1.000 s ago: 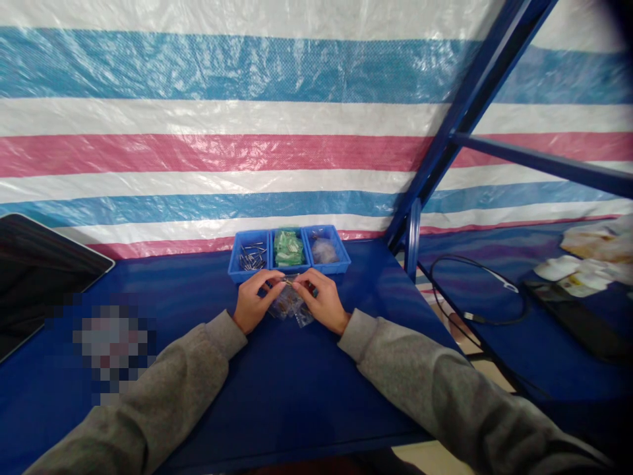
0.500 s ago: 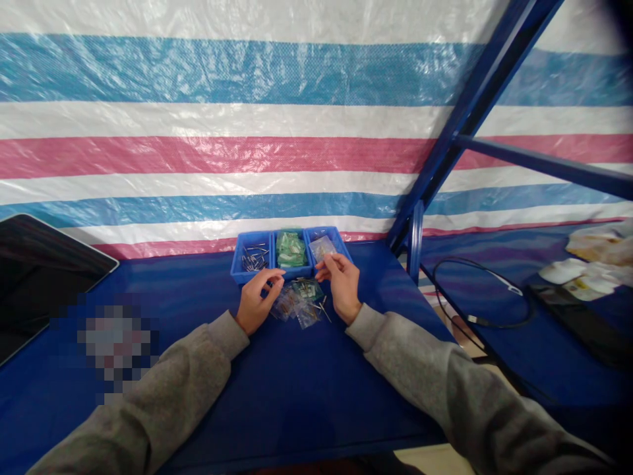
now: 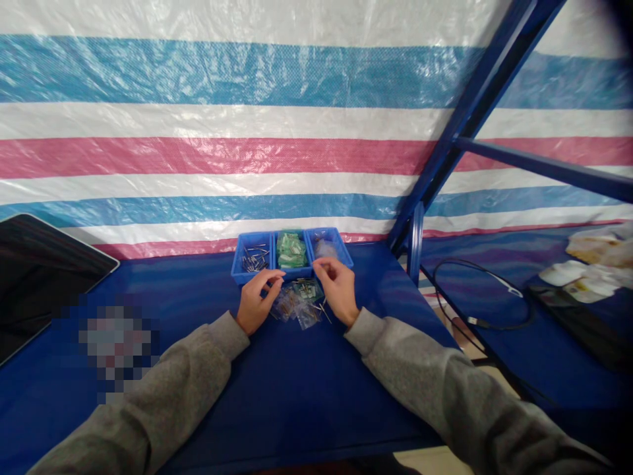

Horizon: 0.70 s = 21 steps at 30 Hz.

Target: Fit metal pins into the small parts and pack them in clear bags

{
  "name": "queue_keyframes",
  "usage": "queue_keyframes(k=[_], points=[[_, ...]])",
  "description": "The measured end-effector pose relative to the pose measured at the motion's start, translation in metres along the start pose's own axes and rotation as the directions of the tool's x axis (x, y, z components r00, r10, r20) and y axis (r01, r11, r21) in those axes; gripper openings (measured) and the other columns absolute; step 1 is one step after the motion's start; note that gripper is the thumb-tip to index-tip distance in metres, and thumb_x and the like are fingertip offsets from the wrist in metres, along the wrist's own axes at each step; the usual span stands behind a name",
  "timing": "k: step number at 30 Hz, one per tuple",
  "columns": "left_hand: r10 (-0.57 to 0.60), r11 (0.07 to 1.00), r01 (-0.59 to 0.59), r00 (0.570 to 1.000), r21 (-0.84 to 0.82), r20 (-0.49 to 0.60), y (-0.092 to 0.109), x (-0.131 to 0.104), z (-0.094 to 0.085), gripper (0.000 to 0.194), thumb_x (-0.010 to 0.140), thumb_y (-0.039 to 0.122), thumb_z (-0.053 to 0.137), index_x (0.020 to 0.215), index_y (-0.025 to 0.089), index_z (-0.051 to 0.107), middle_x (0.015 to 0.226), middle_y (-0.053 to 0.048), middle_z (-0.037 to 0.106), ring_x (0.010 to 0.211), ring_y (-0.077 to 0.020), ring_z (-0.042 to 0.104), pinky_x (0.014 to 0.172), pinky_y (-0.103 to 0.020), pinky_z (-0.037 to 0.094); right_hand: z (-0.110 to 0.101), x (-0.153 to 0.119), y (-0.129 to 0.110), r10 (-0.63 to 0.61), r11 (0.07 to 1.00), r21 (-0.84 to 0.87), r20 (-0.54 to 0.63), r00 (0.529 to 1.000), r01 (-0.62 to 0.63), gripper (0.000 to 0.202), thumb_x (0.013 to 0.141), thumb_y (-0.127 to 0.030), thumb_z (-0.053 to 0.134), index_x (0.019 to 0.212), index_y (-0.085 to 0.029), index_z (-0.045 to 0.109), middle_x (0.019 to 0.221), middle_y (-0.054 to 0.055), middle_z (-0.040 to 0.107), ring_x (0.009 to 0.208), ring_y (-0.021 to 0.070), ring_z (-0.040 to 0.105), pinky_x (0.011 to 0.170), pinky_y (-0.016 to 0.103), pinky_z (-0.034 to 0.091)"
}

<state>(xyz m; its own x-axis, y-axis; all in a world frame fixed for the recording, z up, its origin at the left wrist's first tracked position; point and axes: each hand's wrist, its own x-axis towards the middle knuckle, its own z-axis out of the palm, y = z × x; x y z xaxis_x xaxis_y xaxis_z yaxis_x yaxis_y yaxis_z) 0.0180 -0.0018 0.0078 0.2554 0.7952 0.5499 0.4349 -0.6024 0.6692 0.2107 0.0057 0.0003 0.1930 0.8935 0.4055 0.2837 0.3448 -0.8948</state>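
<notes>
My left hand (image 3: 256,300) rests on the blue table (image 3: 297,389), thumb and fingertips pinched together at the left edge of a pile of small clear bags (image 3: 300,302) holding metal parts. Whether anything sits in that pinch is too small to tell. My right hand (image 3: 339,287) hovers over the right side of the pile with loosely curled fingers and nothing in it. Just behind the hands stand three blue bins: the left bin (image 3: 251,258) holds metal pins, the middle bin (image 3: 291,249) green packets, the right bin (image 3: 328,245) clear bags.
A dark tablet (image 3: 34,277) lies at the far left. A striped plastic sheet hangs behind the table. A blue frame post (image 3: 414,247) stands to the right, with a black cable loop (image 3: 482,293) and white items (image 3: 583,270) on the neighbouring surface.
Both hands were together on a bag over the pile. My right hand then carried a clear bag to the right bin and has drawn back without it. My left hand barely moved.
</notes>
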Motion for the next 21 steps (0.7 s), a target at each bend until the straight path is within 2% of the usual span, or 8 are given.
queue_keyframes(k=[3,5,8,14,21], points=[[0.009,1.0,-0.009,1.0,0.002,0.0,0.0,0.0,0.0,0.019,0.086,0.025,0.05,0.101,0.017,0.06,0.09,-0.006,0.063,0.078,-0.015,0.062,0.063,-0.023,0.051,0.0,-0.006,-0.007,-0.086,0.911,-0.38,0.204,0.975,0.16,0.021,0.084,-0.033,0.051,0.081,-0.018,0.066,0.055,-0.002,0.057,0.052,0.0116,0.053,0.053,0.022,0.036],[0.019,1.0,-0.019,1.0,0.003,-0.002,0.0,0.0,0.0,0.019,0.086,0.026,0.05,0.1,0.017,0.06,0.09,-0.006,0.063,0.078,-0.0151,0.062,0.063,-0.023,0.051,0.002,-0.009,-0.009,-0.059,0.816,-0.532,0.313,0.948,0.227,0.019,0.084,-0.031,0.051,0.085,-0.02,0.066,0.062,-0.001,0.062,0.058,0.0129,0.057,0.056,0.022,0.036],[0.03,1.0,-0.03,1.0,0.008,0.001,0.0,0.001,0.0,0.018,0.087,0.026,0.05,0.098,0.017,0.061,0.091,-0.006,0.063,0.078,-0.0149,0.062,0.063,-0.024,0.051,0.004,-0.012,-0.011,0.016,0.688,-0.678,0.373,0.928,0.261,0.021,0.086,-0.036,0.049,0.091,-0.022,0.064,0.072,0.002,0.067,0.069,0.0159,0.062,0.06,0.023,0.037],[0.027,1.0,-0.027,0.999,0.008,0.019,0.002,0.001,-0.001,0.016,0.087,0.025,0.05,0.094,0.017,0.062,0.092,-0.006,0.063,0.077,-0.0145,0.061,0.065,-0.025,0.05,0.006,-0.013,-0.014,0.135,0.501,-0.822,0.381,0.915,0.269,0.029,0.086,-0.045,0.046,0.087,-0.019,0.059,0.077,0.007,0.068,0.072,0.0221,0.065,0.061,0.027,0.04],[0.059,0.998,-0.059,0.998,0.006,0.034,0.003,0.001,-0.001,0.018,0.088,0.027,0.048,0.093,0.016,0.062,0.089,-0.006,0.063,0.076,-0.0145,0.06,0.064,-0.025,0.049,0.007,-0.014,-0.019,0.178,0.464,-0.832,0.425,0.888,0.305,0.025,0.088,-0.038,0.042,0.091,-0.018,0.056,0.08,0.009,0.068,0.074,0.0235,0.066,0.062,0.029,0.042]])
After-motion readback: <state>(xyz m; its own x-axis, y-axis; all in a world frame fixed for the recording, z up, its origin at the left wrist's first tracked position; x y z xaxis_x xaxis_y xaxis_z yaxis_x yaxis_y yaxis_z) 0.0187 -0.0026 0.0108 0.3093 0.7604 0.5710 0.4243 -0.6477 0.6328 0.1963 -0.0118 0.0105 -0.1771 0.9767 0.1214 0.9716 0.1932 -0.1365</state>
